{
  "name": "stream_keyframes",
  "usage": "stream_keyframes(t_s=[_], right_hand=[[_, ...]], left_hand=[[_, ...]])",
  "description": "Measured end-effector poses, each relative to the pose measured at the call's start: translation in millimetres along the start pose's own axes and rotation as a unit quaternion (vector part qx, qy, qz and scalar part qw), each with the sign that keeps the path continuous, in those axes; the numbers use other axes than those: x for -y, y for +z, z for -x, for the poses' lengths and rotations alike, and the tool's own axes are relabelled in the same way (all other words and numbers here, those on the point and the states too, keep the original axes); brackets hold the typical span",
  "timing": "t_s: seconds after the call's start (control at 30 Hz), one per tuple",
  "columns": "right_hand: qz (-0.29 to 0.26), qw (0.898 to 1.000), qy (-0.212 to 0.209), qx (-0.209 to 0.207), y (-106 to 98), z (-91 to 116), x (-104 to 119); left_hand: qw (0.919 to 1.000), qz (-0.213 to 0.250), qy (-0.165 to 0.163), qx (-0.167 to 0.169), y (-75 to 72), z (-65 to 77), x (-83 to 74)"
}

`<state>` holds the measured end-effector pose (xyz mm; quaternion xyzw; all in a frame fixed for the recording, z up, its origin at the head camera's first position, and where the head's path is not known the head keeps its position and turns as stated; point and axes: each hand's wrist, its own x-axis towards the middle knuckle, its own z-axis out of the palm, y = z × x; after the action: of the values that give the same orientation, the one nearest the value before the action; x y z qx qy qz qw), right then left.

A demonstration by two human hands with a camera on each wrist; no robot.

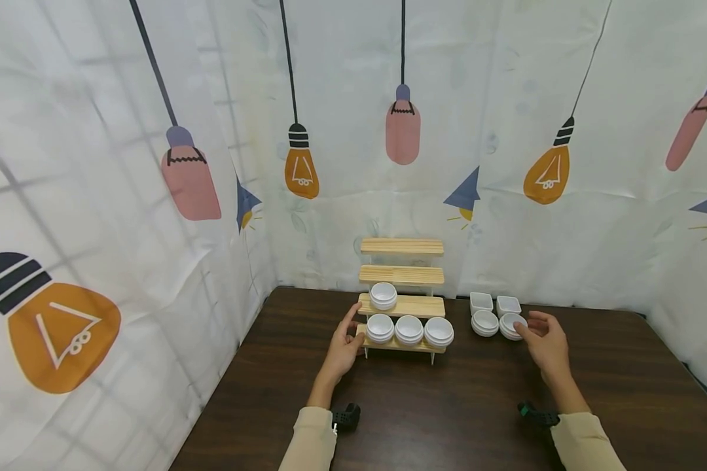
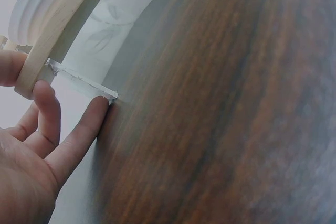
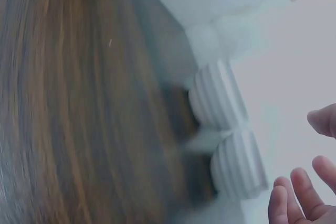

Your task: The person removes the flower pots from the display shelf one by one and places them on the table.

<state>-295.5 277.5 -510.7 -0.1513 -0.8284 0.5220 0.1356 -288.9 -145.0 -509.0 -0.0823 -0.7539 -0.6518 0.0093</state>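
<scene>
My left hand [image 1: 342,352] is at the left end of a stepped wooden display stand [image 1: 415,306]. In the left wrist view its thumb and a finger pinch the end of the lowest plank [image 2: 63,22], while another finger touches the clear leg [image 2: 86,80]. White round bowls [image 1: 409,330] sit in three stacks on the lowest step, and one more stack [image 1: 383,296] stands on the step above. My right hand [image 1: 548,343] hovers by the right stack of round bowls [image 1: 510,325], fingers spread and apart from it in the right wrist view. Another round stack [image 1: 484,322] stands beside that.
Two groups of white square dishes [image 1: 480,302] stand behind the round stacks, on the right. The dark wooden table [image 1: 436,412] ends at a white curtain [image 1: 342,222] printed with lamps, at the back and sides.
</scene>
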Motion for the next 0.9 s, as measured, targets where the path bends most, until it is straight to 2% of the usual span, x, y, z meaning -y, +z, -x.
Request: stream_keyframes(t_s=[0.43,0.9], right_hand=[[-0.034,0.996,-0.069,0.04,20.3,20.6,38.3],[-0.06,0.982,-0.15,0.097,53.7,36.8,82.3]], left_hand=[[1.0,-0.001,0.008,0.0,0.8,-1.1,1.2],[0.9999,0.0,0.008,0.006,-0.9,1.2,-1.9]])
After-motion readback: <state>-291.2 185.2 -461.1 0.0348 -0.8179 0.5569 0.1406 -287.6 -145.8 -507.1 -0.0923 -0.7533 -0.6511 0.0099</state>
